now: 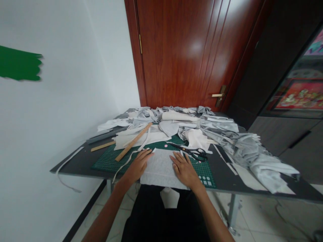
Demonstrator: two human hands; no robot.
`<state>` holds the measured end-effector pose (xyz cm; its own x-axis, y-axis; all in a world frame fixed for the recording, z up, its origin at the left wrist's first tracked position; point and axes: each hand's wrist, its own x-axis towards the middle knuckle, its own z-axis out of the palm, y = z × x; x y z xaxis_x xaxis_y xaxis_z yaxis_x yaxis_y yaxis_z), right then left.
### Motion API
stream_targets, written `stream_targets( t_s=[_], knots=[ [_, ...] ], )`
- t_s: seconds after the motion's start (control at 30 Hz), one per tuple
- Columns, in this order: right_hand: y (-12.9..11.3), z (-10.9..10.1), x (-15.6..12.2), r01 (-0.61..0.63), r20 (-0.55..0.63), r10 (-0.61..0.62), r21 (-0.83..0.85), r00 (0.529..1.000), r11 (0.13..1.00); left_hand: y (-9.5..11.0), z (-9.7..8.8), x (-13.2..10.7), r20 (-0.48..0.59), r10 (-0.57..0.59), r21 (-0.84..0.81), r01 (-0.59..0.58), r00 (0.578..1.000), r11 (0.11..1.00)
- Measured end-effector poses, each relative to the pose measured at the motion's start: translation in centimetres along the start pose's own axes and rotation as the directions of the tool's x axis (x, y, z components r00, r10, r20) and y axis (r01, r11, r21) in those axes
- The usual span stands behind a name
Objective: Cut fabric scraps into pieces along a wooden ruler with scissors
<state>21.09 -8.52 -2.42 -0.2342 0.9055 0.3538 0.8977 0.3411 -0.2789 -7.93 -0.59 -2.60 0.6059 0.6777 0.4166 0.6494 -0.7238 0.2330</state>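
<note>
A light grey piece of cloth lies spread at the table's front edge, partly over a green cutting mat. My left hand rests at the cloth's left side, fingers stretched toward its upper left corner. On the right part of the cloth my right hand lies flat with its fingers apart. Just beyond the right fingertips are black-handled scissors, their blades pointing left. A wooden ruler lies slanted beyond the left hand, and a thin pale strip curls beside that hand.
Heaps of white and grey cloth cover the table's back, with more crumpled grey cloth on the right. A second wooden strip lies at left. Behind the dark table stands a brown door; a white wall borders the left.
</note>
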Motion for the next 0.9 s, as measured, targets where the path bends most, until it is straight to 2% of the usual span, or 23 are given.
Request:
stream_targets(
  t_s=[0.1,0.27,0.33,0.43,0.5,0.57,0.67,0.77,0.9],
  knots=[
    [-0.1,0.0,-0.1,0.011,-0.003,-0.011,0.0,1.0,1.0,0.1,-0.2,0.3,0.032,0.066,-0.04,-0.064,0.997,0.997],
    [0.2,0.2,-0.2,0.04,-0.103,-0.036,0.038,0.994,0.998,0.1,0.5,0.3,-0.089,-0.032,-0.052,0.027,0.996,0.998],
    [0.4,0.2,-0.2,0.09,-0.132,-0.082,0.061,0.988,0.994,0.2,0.6,0.2,-0.111,-0.052,-0.056,0.046,0.992,0.997],
    [0.3,-0.1,-0.2,0.234,-0.088,-0.226,0.098,0.97,0.967,0.3,0.7,0.1,-0.103,-0.063,-0.053,0.058,0.993,0.997],
    [-0.1,-0.5,-0.3,0.272,-0.015,-0.272,0.138,0.962,0.953,0.2,0.7,0.1,-0.095,-0.061,-0.049,0.057,0.994,0.997],
    [-0.4,-0.9,-0.4,0.238,0.046,-0.25,0.18,0.967,0.954,0.1,0.7,0.1,-0.093,-0.052,-0.045,0.048,0.994,0.998],
    [0.0,-1.2,-0.7,0.186,0.073,-0.209,0.243,0.975,0.952,-0.2,0.6,0.2,-0.096,-0.038,-0.038,0.035,0.995,0.999],
    [1.9,-1.4,-1.8,0.157,0.034,-0.171,0.254,0.985,0.955,-0.6,0.3,0.0,-0.072,-0.033,-0.02,0.031,0.997,0.999],
    [4.9,-2.2,-4.4,0.061,-0.005,-0.061,0.18,0.998,0.982,-1.4,-0.3,-0.7,-0.004,-0.036,0.016,0.036,0.999,0.999]
  ],
)
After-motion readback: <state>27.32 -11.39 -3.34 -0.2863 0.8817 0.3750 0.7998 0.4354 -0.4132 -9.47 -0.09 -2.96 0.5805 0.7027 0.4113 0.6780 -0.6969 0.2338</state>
